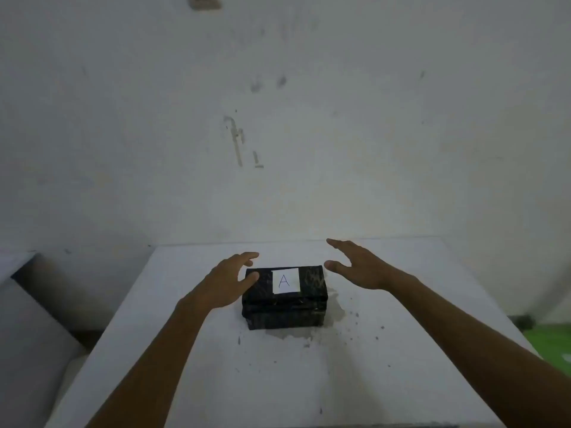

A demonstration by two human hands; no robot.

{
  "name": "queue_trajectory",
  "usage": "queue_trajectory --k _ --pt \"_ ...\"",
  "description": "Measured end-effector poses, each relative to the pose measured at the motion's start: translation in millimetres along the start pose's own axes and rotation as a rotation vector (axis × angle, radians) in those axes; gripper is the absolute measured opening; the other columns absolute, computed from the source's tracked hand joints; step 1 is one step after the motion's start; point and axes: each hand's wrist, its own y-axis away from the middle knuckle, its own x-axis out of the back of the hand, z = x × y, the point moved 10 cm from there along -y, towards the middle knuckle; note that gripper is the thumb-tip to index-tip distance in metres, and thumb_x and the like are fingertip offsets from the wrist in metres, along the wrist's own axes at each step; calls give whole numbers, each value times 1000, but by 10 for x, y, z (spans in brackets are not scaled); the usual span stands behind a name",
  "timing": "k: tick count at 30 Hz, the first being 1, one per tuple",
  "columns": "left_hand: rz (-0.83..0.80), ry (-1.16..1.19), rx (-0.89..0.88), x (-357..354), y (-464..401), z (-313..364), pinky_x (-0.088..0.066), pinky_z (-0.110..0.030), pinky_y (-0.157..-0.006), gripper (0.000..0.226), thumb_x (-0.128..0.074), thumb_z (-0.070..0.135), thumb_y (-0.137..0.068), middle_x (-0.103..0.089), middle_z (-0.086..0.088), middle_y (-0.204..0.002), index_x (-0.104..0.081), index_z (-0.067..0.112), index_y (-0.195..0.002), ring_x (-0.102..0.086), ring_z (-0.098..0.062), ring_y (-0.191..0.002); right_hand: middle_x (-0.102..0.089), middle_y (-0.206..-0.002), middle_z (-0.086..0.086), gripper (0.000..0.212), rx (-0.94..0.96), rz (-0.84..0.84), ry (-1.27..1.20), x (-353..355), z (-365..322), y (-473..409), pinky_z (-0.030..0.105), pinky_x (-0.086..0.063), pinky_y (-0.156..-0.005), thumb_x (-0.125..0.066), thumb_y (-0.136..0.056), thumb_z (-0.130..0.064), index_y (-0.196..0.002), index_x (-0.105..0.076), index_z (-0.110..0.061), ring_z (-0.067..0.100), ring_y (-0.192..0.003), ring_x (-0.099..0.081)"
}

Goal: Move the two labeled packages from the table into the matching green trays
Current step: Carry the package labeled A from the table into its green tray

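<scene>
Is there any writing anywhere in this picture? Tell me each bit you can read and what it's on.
"A": handwritten on a white paper label stuck on the top of the black package on the white table.
Nothing else is readable: the marks on the wall are scuffs and stains, not letters, and the fixture at the top of the wall shows no legible text.
</scene>
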Motion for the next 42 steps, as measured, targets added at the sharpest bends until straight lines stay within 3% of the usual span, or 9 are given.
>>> queue_trajectory --k 5,11,18,22,27,32,36,39,42 --pt "4 156 84 -373 -36 -337 -37 -24 -99 50 -53 32 -99 -59 -4 -139 -44 21 -147 -54 -21 -130 -33 -165 3 72 -66 -47 -127 -416 213 -138 38 -28 -119 -48 -99 -56 -161 -25 -25 22 -150 -32" --pt "6 355 254 -919 -334 -923 -33 -38 -114 62 -54 29 -99 -33 -8 -159 -28 20 -154 -35 -27 -145 -29 -166 6 77 -159 -9 -252 -996 476 -459 44 -31 -120 -53 -98 -53 -162 -21 -25 27 -151 -30" --pt "50 508 336 -1285 -730 -1328 -34 -41 -119 81 -55 40 -96 -20 -2 -166 -6 26 -159 -27 -23 -150 -23 -166 7 84 -322 189 -389 -1429 808 -834 48 -35 -119 -58 -97 -47 -163 -12 -21 28 -151 -30" --pt "114 604 334 -1381 -798 -1389 -42 -29 -108 84 -56 47 -92 -22 5 -165 -5 35 -158 -33 -14 -145 -34 -162 2 83 -363 285 -482 -1529 931 -887 47 -41 -115 -63 -95 -45 -162 -16 -29 24 -144 -41" --pt "147 740 351 -1459 -784 -1468 -48 1 -73 87 -56 54 -83 -33 16 -147 -10 42 -156 -47 -6 -123 -40 -159 0 83 -377 325 -544 -1572 1001 -879 48 -49 -109 -66 -93 -44 -160 -18 -34 22 -138 -48" --pt "175 804 359 -1442 -780 -1411 -49 0 -73 77 -59 38 -93 -32 17 -147 -14 42 -155 -43 -9 -129 -55 -139 -1 76 -490 355 -717 -1632 1077 -845 17 -53 -80 -70 -93 -37 -156 -28 -31 22 -123 -60" --pt "198 787 343 -1346 -811 -1240 -44 5 -73 73 -58 26 -97 -28 20 -147 -15 42 -155 -36 -4 -131 -58 -135 2 66 -480 380 -806 -1509 1084 -778 32 -57 -89 -69 -94 -32 -150 -36 -30 24 -117 -62" --pt "186 737 281 -1260 -880 -993 -44 2 -81 71 -55 30 -98 -28 20 -145 -14 44 -154 -39 4 -125 -60 -132 2 57 -457 427 -876 -1275 1134 -660 35 -60 -88 -67 -96 -29 -146 -41 -33 18 -112 -65" --pt "129 679 224 -1267 -980 -718 -44 -27 -104 67 -53 35 -98 -34 9 -153 -17 42 -155 -40 -9 -132 -61 -129 -3 51 -446 475 -922 -975 1262 -475 16 -58 -72 -64 -97 -29 -144 -46 -35 6 -108 -65"
